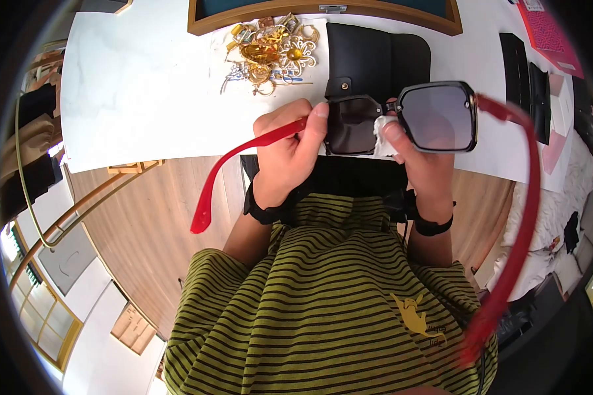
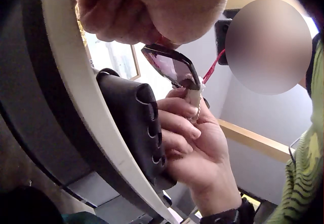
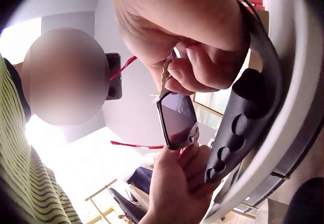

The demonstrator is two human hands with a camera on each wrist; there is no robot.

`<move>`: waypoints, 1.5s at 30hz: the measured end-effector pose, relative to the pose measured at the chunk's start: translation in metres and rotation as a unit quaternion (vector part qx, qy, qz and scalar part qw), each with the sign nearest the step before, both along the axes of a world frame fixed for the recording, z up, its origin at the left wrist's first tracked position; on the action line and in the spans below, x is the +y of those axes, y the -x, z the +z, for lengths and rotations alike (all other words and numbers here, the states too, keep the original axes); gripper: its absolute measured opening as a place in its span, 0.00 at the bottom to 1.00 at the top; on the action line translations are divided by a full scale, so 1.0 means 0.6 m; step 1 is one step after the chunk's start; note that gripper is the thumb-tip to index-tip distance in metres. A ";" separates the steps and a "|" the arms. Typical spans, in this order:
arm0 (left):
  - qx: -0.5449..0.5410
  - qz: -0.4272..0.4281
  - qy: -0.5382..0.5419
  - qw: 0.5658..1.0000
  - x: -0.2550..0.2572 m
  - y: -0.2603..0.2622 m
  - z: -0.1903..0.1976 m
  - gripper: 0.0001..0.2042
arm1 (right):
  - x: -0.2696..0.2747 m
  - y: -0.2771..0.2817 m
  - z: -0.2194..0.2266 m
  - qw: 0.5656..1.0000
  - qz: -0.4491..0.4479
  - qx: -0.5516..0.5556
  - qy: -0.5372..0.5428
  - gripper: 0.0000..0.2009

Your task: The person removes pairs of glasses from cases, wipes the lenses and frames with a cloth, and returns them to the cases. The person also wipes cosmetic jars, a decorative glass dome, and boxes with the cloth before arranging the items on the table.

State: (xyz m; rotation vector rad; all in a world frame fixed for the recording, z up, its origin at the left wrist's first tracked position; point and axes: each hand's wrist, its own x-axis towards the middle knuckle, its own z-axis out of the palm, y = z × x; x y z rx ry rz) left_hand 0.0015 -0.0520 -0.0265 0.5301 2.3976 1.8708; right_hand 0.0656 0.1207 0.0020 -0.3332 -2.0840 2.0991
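A pair of sunglasses [image 1: 438, 117] with a black frame, large dark lenses and red temples is held over the table's front edge, its temples reaching back toward the wearer. My left hand [image 1: 286, 141] grips it at the left hinge, thumb and fingers round the red temple. With my right hand [image 1: 428, 164] I pinch a crumpled white cloth [image 1: 383, 135] near the bridge, against the inner edge of the left lens. The thumb lies in front and the other fingers are behind the lenses. In the left wrist view the cloth [image 2: 194, 100] shows between the right fingers.
Just beyond the sunglasses lies a black leather case [image 1: 375, 59] with a snap flap. Left of it sits a pile of gold and amber jewelry [image 1: 267, 52]. A wooden box [image 1: 257, 14] stands at the back of the white table [image 1: 132, 99]. Black strips [image 1: 527, 85] and a pink box [image 1: 550, 33] lie right.
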 end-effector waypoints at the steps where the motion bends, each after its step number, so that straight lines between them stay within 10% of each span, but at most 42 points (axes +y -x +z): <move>1: 0.004 -0.013 0.004 1.000 -0.001 -0.001 -0.001 0.18 | 0.005 0.003 0.001 1.000 0.004 -0.006 0.014 0.10; 24: 0.019 -0.024 -0.042 0.999 0.012 -0.007 0.013 0.16 | 0.011 0.008 0.019 0.989 0.006 -0.024 0.148 0.09; 45: -0.044 0.062 -0.007 0.997 0.017 -0.013 0.021 0.17 | -0.017 0.007 0.021 0.996 0.083 -0.016 0.032 0.10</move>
